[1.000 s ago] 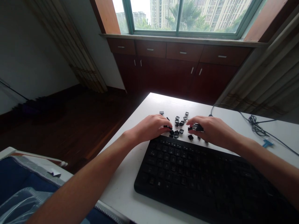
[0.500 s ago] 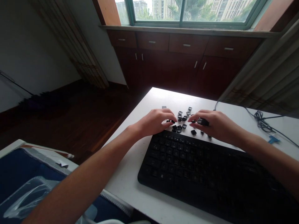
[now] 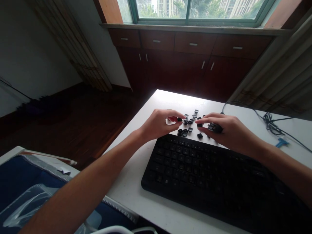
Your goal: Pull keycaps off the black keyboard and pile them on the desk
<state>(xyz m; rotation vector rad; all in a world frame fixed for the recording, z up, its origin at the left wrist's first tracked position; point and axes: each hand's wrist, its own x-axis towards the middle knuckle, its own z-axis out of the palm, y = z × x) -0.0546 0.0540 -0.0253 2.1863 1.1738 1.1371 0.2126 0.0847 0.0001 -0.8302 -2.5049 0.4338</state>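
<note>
We look down on a white table (image 3: 136,182) whose far corner juts toward a dark wooden floor (image 3: 80,123). Beyond it a run of reddish-brown cabinets (image 3: 190,61) with small metal handles stands under a green-framed window (image 3: 195,13); tall buildings and trees show through the glass. Pale curtains (image 3: 280,81) hang at the right, and a grey wall (image 3: 29,55) closes the left side. At the lower left lies a dark blue bag (image 3: 14,182) with clear plastic film on it.

A black keyboard (image 3: 214,185) sits slantwise on the table, near us. Its legends are too dim and small for us to read, and we find no brand or label that can be made out anywhere.

Just beyond the keyboard's far edge lies a scatter of loose keycaps (image 3: 186,130), small and black, some touching, some apart. Our left hand (image 3: 158,125) hovers at the left of the scatter, thumb and forefinger closed narrowly on one small keycap (image 3: 179,119). Our right hand (image 3: 224,130) is at the scatter's right, fingers curled around a dark clutch of pieces (image 3: 215,128) in the palm; its forefinger stretches toward the left hand, nearly meeting it over the pile.

A black cable (image 3: 270,125) trails across the table's right side, bunched in a loop, with a small blue tool (image 3: 281,142) lying beside it.
</note>
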